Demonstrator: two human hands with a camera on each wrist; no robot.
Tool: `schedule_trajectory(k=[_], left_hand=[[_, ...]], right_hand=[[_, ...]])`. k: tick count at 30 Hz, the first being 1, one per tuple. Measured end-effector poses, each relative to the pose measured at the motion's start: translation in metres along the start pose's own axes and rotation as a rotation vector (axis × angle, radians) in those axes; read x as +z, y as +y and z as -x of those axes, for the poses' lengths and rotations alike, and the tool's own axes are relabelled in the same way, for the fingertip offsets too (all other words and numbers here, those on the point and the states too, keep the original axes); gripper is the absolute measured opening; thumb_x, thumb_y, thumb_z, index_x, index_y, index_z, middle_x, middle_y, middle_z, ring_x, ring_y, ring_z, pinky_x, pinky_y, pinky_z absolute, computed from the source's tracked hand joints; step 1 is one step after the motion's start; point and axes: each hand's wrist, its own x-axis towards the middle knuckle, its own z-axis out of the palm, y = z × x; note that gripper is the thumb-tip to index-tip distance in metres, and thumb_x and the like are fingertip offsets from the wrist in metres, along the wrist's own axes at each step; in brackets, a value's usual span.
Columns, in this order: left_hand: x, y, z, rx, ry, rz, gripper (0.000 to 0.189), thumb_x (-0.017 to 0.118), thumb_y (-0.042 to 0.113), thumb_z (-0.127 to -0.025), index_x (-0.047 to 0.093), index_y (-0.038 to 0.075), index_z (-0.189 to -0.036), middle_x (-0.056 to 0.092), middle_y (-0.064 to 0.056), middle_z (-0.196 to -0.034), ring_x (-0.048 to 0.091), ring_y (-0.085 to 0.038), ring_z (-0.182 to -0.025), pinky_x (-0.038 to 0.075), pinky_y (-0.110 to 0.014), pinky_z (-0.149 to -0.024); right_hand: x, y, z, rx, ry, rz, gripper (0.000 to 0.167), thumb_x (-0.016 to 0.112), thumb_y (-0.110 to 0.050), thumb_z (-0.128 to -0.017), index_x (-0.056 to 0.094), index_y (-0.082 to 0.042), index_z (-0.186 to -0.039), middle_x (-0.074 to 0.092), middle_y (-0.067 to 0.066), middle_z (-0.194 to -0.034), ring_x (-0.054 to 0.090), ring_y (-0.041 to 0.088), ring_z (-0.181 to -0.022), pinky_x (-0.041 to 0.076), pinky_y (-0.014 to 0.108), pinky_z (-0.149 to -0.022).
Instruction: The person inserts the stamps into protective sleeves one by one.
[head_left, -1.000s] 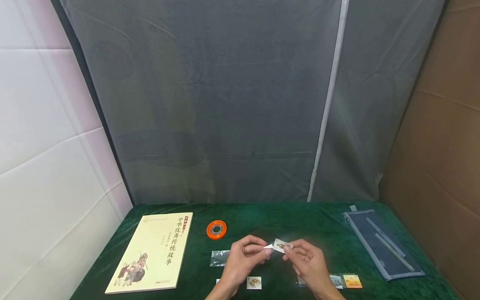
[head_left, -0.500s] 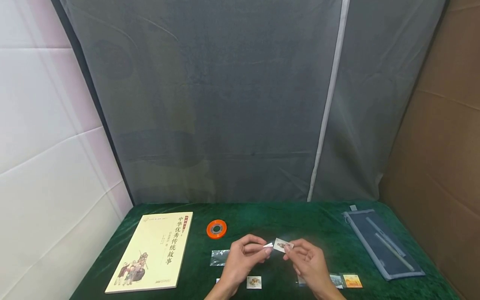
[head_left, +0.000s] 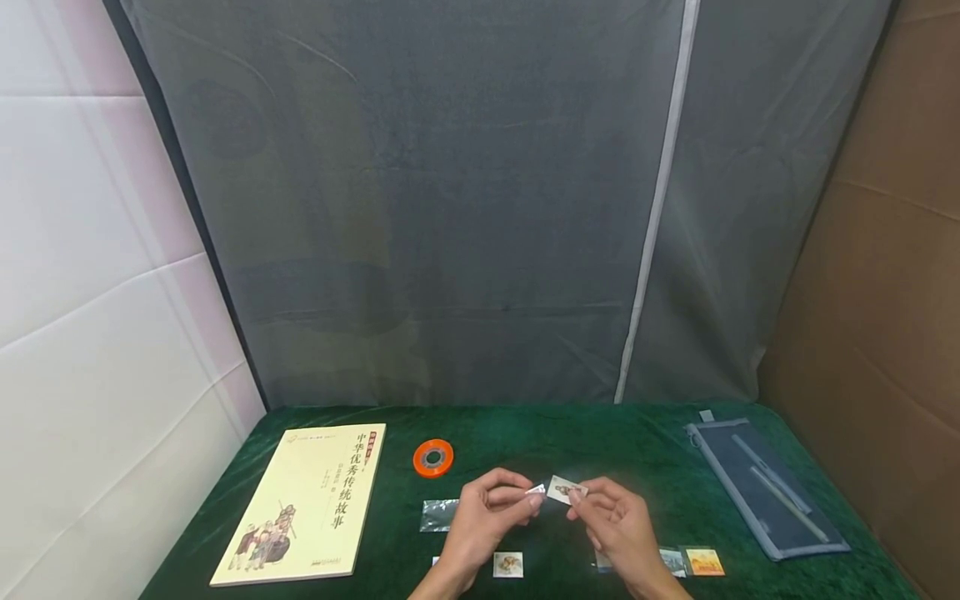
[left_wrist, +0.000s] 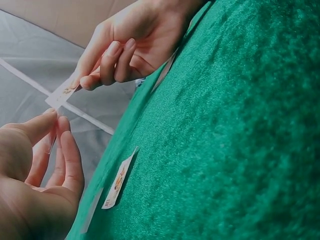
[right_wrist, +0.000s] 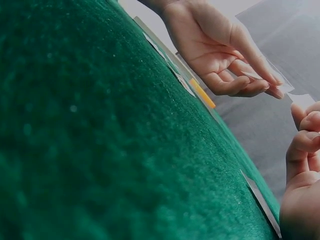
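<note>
My left hand (head_left: 487, 517) pinches a small clear plastic sleeve (right_wrist: 283, 82) between thumb and fingertips; a white, folded-looking piece (right_wrist: 251, 76) shows at the same fingers in the right wrist view. Opposite it, my right hand (head_left: 618, 525) pinches a small pale stamp-like picture card (head_left: 564, 491) with figures printed on it. The card's near edge stands right at the sleeve, both held above the green cloth. Below the hands lies another picture card (head_left: 508, 565), face up. A white corner of a further piece (head_left: 436, 562) shows beside my left wrist, mostly hidden.
A cream book (head_left: 300, 504) lies at left. An orange ring-shaped spool (head_left: 432, 458) and a clear plastic bag (head_left: 437, 516) sit left of the hands. Sleeved picture cards (head_left: 705, 562) lie partly behind the right wrist. A dark mesh zip pouch (head_left: 750, 521) holding slim tools lies at right.
The white or clear piece at my left fingertips has tilted slightly and catches the light differently. Both hands stay almost in place, and the things on the cloth have not moved.
</note>
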Motion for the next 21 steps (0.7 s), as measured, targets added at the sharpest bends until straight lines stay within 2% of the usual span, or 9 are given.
schedule_trajectory(k=[10,21], left_hand=[[-0.0006,-0.0002,-0.0003,-0.007,0.005,0.018,0.047,0.09,0.022,-0.091,0.069,-0.006,-0.122,0.084,-0.016,-0.104,0.08,-0.017,-0.086,0.065,-0.029,-0.078],[0.0012,-0.001,0.0005,0.007,-0.018,0.015,0.037,0.088,0.021,-0.093,0.072,-0.002,-0.118,0.083,-0.021,-0.106,0.08,-0.018,-0.087,0.065,-0.03,-0.079]], right_hand=[[0.0001,0.0013,-0.0002,-0.02,-0.008,-0.003,0.023,0.08,-0.026,-0.1,0.073,-0.006,-0.109,0.078,0.014,-0.085,0.048,0.008,-0.049,0.04,0.021,-0.044],[-0.0004,0.0062,-0.0022,-0.066,-0.051,-0.029,0.02,0.079,-0.02,-0.101,0.072,-0.002,-0.109,0.079,0.011,-0.083,0.048,0.005,-0.047,0.042,0.019,-0.045]])
